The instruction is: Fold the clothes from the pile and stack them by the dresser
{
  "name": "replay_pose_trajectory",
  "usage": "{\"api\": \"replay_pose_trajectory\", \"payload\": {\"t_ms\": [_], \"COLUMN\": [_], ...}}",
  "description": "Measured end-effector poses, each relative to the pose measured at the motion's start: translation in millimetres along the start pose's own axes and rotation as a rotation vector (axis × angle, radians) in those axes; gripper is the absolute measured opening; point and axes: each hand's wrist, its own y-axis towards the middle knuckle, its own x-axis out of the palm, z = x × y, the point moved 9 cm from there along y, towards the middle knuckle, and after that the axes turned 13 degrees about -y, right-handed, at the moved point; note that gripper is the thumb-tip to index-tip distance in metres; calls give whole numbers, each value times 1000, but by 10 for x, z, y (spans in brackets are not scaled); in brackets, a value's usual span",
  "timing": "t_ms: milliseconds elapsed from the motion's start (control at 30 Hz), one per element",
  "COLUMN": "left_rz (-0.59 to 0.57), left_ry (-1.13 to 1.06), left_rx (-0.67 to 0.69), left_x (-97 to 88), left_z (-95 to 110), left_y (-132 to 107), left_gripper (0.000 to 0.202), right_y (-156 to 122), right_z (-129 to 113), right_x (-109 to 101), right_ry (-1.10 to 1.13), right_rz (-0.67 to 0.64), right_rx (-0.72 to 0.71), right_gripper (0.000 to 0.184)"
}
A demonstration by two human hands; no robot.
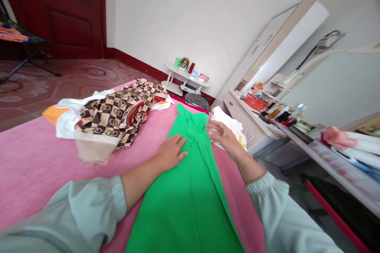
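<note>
A long green garment (181, 205), perhaps a dress, lies lengthwise before me on the pink bed cover (59, 174). Its narrower, bunched end points away from me. My left hand (171, 152) rests flat on its left edge, fingers stretched out. On the opposite side, my right hand (222, 136) is at the garment's upper right edge, its fingers loosely bent and apart; I cannot tell how firmly they touch the cloth. Just beyond the right hand sits a folded white garment (230, 122) with yellow marks.
To the left are piled a brown-and-beige checked garment (115, 112) and white and orange clothes (67, 120). A dressing table (246, 106) with a red basket (255, 101) and bottles stands at right. A low white shelf (187, 74) is by the wall.
</note>
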Motion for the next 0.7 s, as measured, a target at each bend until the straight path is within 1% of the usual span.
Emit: {"api": "replay_pose_trajectory", "payload": {"t_ms": [67, 133, 200, 267, 333, 367, 433, 533, 633, 700], "left_rz": [18, 27, 29, 27, 26, 25, 14, -2, -5, -3], "left_ry": [-12, -11, 6, 27, 41, 43, 38, 27, 5, -25], "left_rx": [22, 42, 51, 49, 45, 40, 11, -61, -141, -205], "left_x": [-20, -30, -27, -21, -23, -28, -48, -106, -150, -129], "left_z": [10, 26, 39, 50, 61, 65, 52, -5, -88, -165], "left_y": [5, 10, 11, 6, -1, 0, 30, 190, 492, 715], "left_gripper": [56, 56, 55, 55, 56, 56, 55, 56, 54, 53], "right_y": [-462, -986, -1513, -1990, -2368, -2511, -2707, -2831, -2867, -2892], "right_z": [80, 248, 409, 528, 580, 585, 582, 582, 606, 634], "right_x": [6, -45, -76, -60, -22, 0, 42, 94, 120, 153], "right_ry": [-110, -309, -496, -627, -694, -711, -722, -686, -672, -684], "right_rz": [-27, -26, -39, -78, -106, -112, -126, -162, -188, -195], "right_rx": [30, 93, 169, 263, 342, 369, 397, 387, 359, 341], "right_gripper": [46, 42, 46, 52, 55, 54, 49, 40, 36, 36]}}
